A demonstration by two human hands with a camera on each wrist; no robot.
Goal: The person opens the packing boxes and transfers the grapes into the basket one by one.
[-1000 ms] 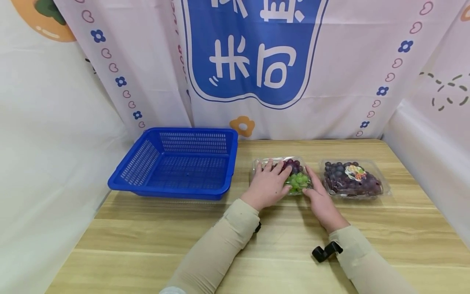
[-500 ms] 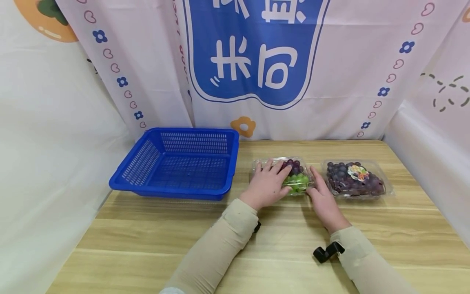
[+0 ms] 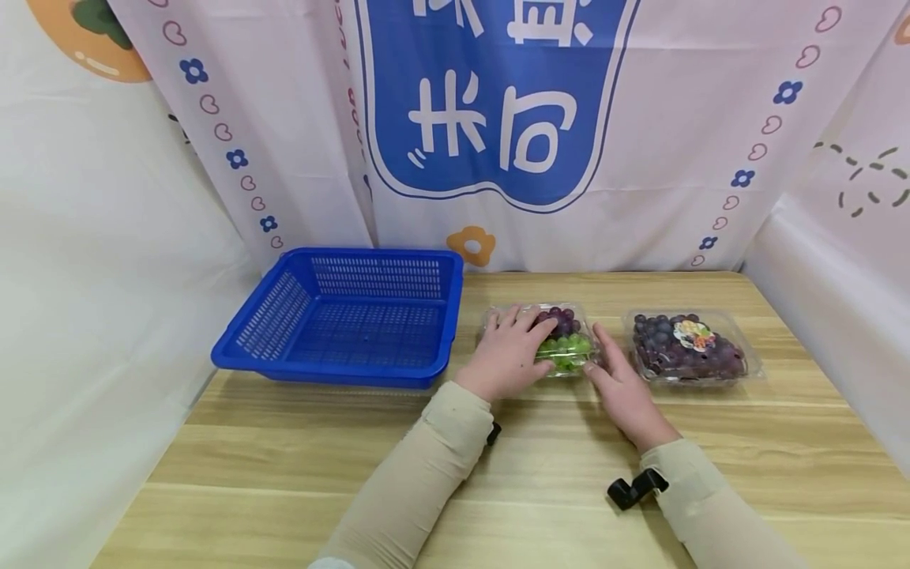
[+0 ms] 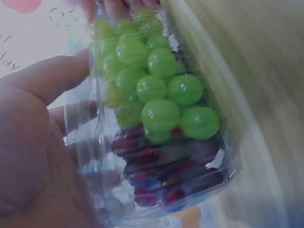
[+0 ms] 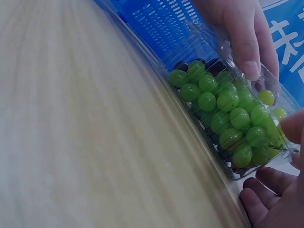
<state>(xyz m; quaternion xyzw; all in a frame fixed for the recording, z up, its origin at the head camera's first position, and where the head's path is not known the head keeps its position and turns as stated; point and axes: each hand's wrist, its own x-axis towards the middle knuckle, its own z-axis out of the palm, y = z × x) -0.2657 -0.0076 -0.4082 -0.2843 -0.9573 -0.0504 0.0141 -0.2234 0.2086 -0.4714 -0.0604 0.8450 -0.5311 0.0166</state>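
Note:
A clear plastic punnet of grapes (image 3: 565, 348), green along the near side and dark red behind, stands right of centre on the table. My left hand (image 3: 501, 356) lies over its left part, fingers spread across the lid and thumb towards the near side; that part is hidden in the head view. In the left wrist view its thumb (image 4: 61, 76) meets the punnet's edge. At the right end is my right hand (image 3: 629, 399), thumb and fingers apart around the near corner. From the right wrist view I cannot tell how firmly its thumb (image 5: 294, 127) touches the plastic.
A second clear punnet, of dark grapes (image 3: 661, 348) with a round label, sits to the right. An open blue plastic basket (image 3: 444, 316) stands to the left. Fabric (image 3: 640, 221) hangs behind the wooden table (image 3: 540, 490).
The punnet with green grapes has slid slightly left together with my left hand. My right hand has stayed nearly in place, its fingers spreading a little at the punnet's end.

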